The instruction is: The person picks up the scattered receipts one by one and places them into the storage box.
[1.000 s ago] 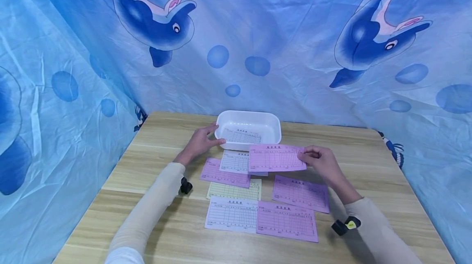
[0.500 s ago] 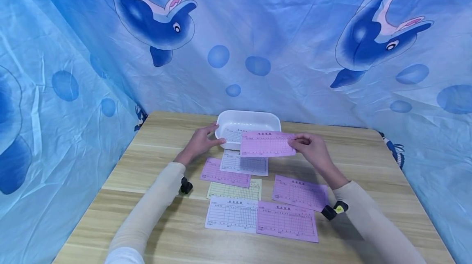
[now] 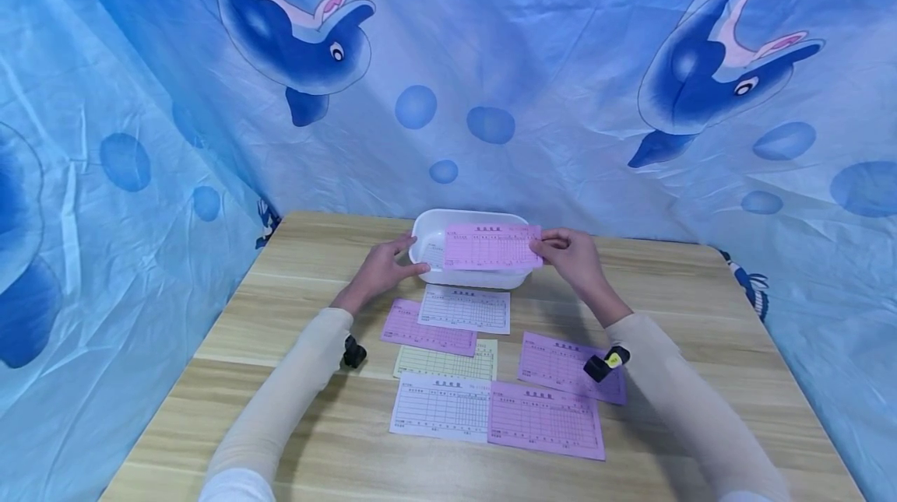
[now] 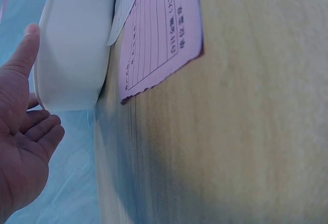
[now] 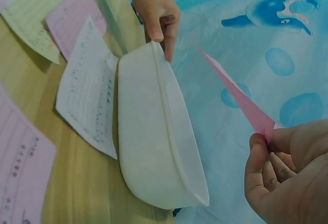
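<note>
My right hand (image 3: pixel 575 259) pinches a pink printed form slip (image 3: pixel 490 247) by its right edge, between thumb and fingertips. The slip is over the white plastic basin (image 3: pixel 476 279) and covers much of its opening in the head view; in the right wrist view the slip (image 5: pixel 243 101) stands apart from the rim. At the basin's left end, my left hand (image 3: pixel 381 270) holds the rim, thumb on the near side and fingers round the end. Inside the basin, part of a white slip (image 3: pixel 434 254) shows beside the pink one.
In front of the basin, a white slip (image 3: pixel 466 311) overlaps a pink slip (image 3: pixel 427 335). Nearer lie a green slip (image 3: pixel 444 363), another white slip (image 3: pixel 437 412) and two pink slips. The wooden table (image 3: pixel 315 440) meets a blue dolphin-print curtain (image 3: pixel 561 175) at its back.
My right hand has carried the pink slip away from me and leftward, from in front of the basin to over its opening. The left hand has stayed at the basin.
</note>
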`<state>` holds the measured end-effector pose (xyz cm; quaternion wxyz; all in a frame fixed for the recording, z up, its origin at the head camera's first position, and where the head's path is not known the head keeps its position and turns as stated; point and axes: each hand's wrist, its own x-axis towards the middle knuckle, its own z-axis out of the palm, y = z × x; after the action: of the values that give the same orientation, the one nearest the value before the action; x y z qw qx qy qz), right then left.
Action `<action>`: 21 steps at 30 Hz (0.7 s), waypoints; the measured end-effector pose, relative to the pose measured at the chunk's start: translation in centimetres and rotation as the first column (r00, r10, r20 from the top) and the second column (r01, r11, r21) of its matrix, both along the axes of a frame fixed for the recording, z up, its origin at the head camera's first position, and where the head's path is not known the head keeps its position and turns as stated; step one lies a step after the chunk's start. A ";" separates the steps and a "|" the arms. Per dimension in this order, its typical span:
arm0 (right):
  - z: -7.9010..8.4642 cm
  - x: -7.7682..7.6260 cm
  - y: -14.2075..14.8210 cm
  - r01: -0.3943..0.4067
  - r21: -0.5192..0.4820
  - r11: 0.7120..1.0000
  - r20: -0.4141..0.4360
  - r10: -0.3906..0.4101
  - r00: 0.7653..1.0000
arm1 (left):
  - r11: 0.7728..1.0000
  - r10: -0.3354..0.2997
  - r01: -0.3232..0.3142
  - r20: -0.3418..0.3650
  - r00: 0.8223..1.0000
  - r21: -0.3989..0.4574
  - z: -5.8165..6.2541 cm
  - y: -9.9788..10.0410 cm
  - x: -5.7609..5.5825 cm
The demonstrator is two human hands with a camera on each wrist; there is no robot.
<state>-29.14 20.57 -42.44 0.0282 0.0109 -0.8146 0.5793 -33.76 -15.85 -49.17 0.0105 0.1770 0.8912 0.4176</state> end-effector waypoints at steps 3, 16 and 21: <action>0.1 -0.7 -0.4 -0.002 -0.014 1.000 0.025 0.002 1.000 | 1.000 -0.002 0.002 -0.003 1.000 0.004 0.0 0.0 0.0; -0.6 -3.8 -2.4 0.042 -0.044 0.998 0.049 -0.040 0.998 | 1.000 0.013 -0.013 0.027 1.000 -0.008 0.0 0.0 0.0; -0.7 -4.7 -3.6 0.066 -0.035 0.997 0.064 -0.063 0.996 | 1.000 0.007 -0.007 0.021 1.000 -0.009 0.0 0.0 0.0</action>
<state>-33.84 16.98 -43.15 0.0216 -0.0341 -0.8041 0.5931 -33.74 -15.85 -49.14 0.0194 0.1693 0.8935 0.4154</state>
